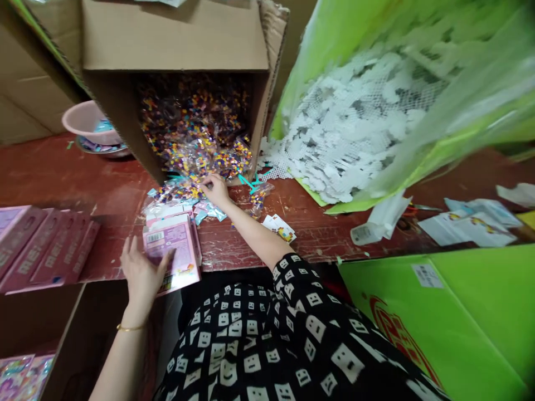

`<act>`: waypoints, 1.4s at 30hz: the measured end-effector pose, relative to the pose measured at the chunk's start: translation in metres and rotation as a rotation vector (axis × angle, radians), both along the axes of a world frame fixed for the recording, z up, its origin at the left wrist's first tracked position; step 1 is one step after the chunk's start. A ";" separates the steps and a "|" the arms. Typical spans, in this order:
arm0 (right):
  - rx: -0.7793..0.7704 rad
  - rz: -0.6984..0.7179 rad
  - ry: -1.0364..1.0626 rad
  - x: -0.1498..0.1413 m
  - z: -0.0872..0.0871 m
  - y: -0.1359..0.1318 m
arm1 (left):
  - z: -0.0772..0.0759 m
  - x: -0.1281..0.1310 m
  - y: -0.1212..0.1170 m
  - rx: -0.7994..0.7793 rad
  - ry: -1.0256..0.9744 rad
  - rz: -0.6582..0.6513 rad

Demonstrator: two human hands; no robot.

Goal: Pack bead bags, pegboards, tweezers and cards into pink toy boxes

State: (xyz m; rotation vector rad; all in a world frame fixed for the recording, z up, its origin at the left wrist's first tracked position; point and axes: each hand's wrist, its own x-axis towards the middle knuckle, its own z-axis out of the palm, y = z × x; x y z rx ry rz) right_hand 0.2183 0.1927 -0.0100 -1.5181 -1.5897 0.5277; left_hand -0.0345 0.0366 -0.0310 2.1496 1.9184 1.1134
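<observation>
Left hand at pink box, right hand among bead packets

Person at red table (112,192). Left hand (142,273) wide open, fingers spread, thumb over printed face of pink box (175,253) at the near edge; firm grip or not, cannot tell. Right hand (215,191) half closed, thumb and fingers bent close together over bead packets (200,159) at mouth of open carton (175,42), far side; cannot tell if it holds one. Row of pink boxes (54,250) left, green container (317,192) with white pieces (355,122) right
</observation>
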 end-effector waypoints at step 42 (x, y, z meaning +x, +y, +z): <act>-0.103 -0.129 0.521 0.072 -0.025 -0.227 | -0.010 0.172 -0.039 -0.943 -1.459 -0.375</act>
